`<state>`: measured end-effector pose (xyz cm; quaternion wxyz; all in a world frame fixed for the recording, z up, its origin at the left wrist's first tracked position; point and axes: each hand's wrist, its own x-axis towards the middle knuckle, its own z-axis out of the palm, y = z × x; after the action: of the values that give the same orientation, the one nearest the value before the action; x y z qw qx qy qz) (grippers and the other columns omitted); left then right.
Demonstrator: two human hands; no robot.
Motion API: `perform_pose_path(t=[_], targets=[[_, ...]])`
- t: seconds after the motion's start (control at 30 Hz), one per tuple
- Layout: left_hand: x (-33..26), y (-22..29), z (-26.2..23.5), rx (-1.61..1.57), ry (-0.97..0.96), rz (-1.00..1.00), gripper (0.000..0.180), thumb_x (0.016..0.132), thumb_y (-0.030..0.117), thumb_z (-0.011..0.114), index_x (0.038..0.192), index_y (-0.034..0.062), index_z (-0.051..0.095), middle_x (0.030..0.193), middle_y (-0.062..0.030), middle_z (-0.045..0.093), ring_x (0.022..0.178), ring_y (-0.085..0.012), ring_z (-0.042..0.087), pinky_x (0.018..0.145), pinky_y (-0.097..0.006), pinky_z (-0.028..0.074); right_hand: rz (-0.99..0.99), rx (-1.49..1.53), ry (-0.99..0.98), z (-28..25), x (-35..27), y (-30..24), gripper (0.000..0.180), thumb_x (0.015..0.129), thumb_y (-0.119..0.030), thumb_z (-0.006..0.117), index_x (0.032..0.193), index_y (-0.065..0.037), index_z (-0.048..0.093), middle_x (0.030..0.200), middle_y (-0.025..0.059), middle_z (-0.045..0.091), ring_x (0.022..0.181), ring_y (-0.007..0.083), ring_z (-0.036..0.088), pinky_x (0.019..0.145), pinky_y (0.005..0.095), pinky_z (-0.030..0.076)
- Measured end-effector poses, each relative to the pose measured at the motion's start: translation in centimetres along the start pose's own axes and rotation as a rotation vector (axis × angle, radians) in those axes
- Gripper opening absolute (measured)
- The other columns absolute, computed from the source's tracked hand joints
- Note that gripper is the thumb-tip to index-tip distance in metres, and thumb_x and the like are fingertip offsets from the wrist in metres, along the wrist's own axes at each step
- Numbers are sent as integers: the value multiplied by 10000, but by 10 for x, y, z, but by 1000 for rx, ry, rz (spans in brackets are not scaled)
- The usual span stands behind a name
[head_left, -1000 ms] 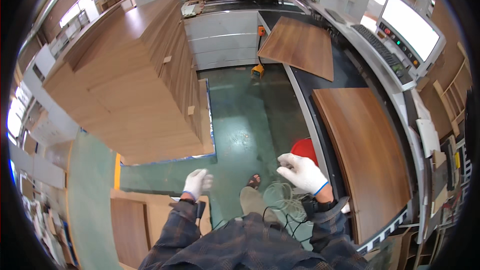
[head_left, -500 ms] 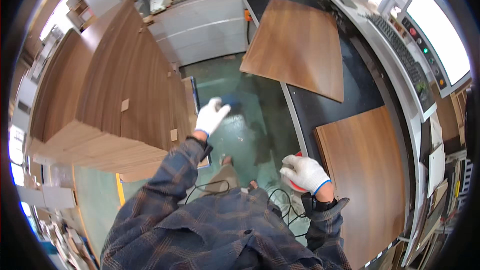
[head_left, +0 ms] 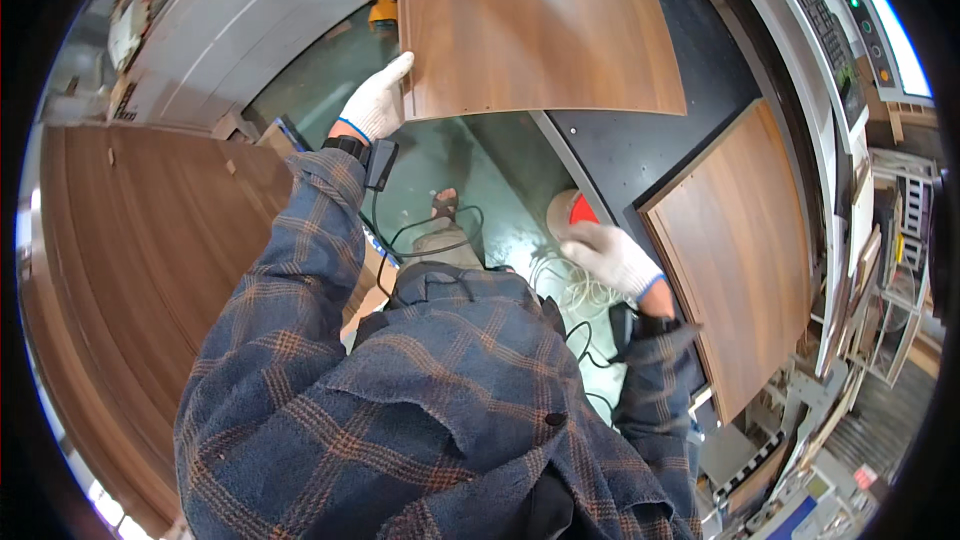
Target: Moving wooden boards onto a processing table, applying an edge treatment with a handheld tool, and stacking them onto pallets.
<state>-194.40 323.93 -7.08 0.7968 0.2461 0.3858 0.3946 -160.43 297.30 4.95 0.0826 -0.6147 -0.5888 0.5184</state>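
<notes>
My left hand [head_left: 378, 105], in a white knit glove, grips the left edge of a brown wood-grain panel [head_left: 530, 25] near its near corner. The thumb rests at the edge; the other fingers are partly hidden. The panel lies over a black table top [head_left: 640, 155] and juts past its left side. My right hand [head_left: 612, 258], also gloved, is smeared by motion, so its fingers are unclear. It hovers beside a second wood-grain board [head_left: 735, 250] on the table, just nearer than a red round thing [head_left: 581, 208] that it partly covers.
A tall stack of brown panels [head_left: 165, 260] stands at my left. Pale coiled cord [head_left: 575, 285] lies on the green floor near my feet, and a black cable [head_left: 385, 240] hangs by my left arm. A control panel with buttons [head_left: 860, 15] and a keyboard line the far right.
My left hand has gone from empty air to the far panel's edge. That panel has turned, its near edge now running crosswise. My right hand has left the red thing slightly, and my view has shifted.
</notes>
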Motion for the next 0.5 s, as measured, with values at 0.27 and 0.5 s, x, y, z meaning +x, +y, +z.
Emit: perform_pose_path(t=[0.27,0.5], targets=[[-18,-21,23,-32,-142,-132,438,955,128,714,1359,-9,614,1271,-121,713,1167,-256,686,1030,-434,549,35,561,60,77,94,-10,497,1049,-383,635,1302,45,617,1074,86,709,949,142,664,838,312,549],[-110,28,55,0,-273,-171,606,925,170,690,1452,-42,479,1290,-156,663,1201,-278,667,1075,-444,518,-190,1525,460,67,77,-77,397,1086,-261,573,1341,41,538,1213,181,687,957,186,695,841,315,560]])
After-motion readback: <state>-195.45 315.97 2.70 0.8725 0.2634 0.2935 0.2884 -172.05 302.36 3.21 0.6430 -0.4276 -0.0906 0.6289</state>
